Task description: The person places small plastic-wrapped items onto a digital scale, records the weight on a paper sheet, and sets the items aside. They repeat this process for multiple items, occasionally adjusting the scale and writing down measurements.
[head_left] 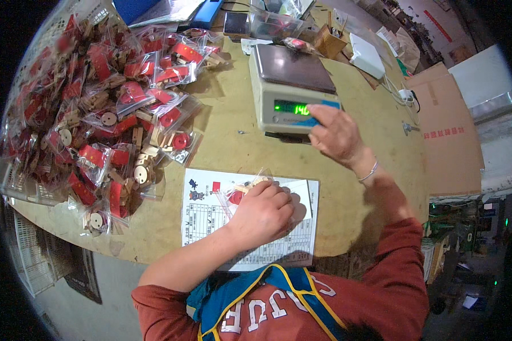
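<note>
My left hand [264, 213] is closed over a small clear plastic bag [236, 194] on a printed sheet [250, 250]. A red round piece and pale wooden pieces show through the bag; the hand covers the rest. My right hand [337, 137] is at the front of a digital weighing scale [287, 85], fingers curled. Its index fingertip is at the lit green display's right end, covering part of it; whether it presses a button I cannot tell. Nothing shows in that hand. The scale's dark weighing plate [293, 63] lies behind the display.
A large heap of bagged red and wooden pieces [96, 113] covers the table's left side, partly over a pale plastic basket [28, 184]. At the back are blue folders [205, 14], a clear bin [276, 25], a wooden pen box [330, 41] and a white device [367, 55] with cables.
</note>
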`<state>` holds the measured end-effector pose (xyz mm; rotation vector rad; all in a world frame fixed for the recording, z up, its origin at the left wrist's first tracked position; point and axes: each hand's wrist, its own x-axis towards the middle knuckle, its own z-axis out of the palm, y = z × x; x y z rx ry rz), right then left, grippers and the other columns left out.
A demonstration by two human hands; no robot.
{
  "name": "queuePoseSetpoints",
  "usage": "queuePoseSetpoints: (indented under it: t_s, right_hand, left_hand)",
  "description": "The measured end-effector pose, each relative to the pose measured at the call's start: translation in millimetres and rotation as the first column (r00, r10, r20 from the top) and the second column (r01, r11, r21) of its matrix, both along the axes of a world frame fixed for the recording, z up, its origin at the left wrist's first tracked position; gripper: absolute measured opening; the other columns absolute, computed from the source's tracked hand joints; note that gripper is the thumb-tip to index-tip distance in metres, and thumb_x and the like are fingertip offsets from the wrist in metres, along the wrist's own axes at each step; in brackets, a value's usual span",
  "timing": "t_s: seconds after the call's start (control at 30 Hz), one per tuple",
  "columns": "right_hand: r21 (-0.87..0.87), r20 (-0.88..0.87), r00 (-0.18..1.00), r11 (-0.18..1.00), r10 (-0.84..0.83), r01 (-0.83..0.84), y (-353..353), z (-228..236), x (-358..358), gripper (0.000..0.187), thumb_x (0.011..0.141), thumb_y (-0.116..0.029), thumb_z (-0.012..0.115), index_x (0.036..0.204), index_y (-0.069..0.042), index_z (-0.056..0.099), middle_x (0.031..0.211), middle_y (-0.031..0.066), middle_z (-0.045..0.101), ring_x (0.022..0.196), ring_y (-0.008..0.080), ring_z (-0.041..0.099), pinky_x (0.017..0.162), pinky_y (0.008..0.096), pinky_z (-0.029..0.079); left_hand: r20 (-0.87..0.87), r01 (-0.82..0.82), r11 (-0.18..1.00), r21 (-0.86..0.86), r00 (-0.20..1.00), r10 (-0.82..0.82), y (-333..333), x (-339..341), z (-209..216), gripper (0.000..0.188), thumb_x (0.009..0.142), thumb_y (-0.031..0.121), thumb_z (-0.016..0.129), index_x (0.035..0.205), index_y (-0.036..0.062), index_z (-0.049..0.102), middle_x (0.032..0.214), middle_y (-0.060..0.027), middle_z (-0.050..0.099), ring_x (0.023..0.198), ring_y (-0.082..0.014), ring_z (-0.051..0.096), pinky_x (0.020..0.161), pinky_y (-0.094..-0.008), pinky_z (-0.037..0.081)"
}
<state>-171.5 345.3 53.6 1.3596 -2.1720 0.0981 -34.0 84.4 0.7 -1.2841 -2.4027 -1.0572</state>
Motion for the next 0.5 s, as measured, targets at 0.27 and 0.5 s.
queuePoseSetpoints:
  t_s: [0.27,0.5]
  right_hand:
    - [0.066,-0.011,1.000,0.998,0.010,-0.009,-1.4,-28.1,5.5,0.013,0.084,-0.014,0.071,0.085,-0.012,0.058,0.141,0.0104,0.061,0.127,0.0263,0.060,0.114,0.0525,0.043]
    - [0.060,-0.202,0.976,0.994,-0.078,0.092,-3.3,-42.3,13.1,0.007,0.082,-0.016,0.072,0.081,-0.018,0.065,0.147,0.0025,0.059,0.132,0.0205,0.054,0.120,0.0527,0.036]
  left_hand:
    - [0.067,0.028,0.991,-0.134,0.998,-0.019,-1.6,2.9,-1.6,0.038,0.070,0.026,0.078,0.104,0.0082,0.071,0.113,-0.0088,0.068,0.111,-0.0291,0.063,0.110,-0.0500,0.044]
    - [0.046,0.039,0.990,-0.137,0.998,-0.033,-2.6,1.1,1.6,0.040,0.070,0.026,0.079,0.105,0.0074,0.071,0.114,-0.0085,0.069,0.111,-0.0293,0.062,0.109,-0.0498,0.045]
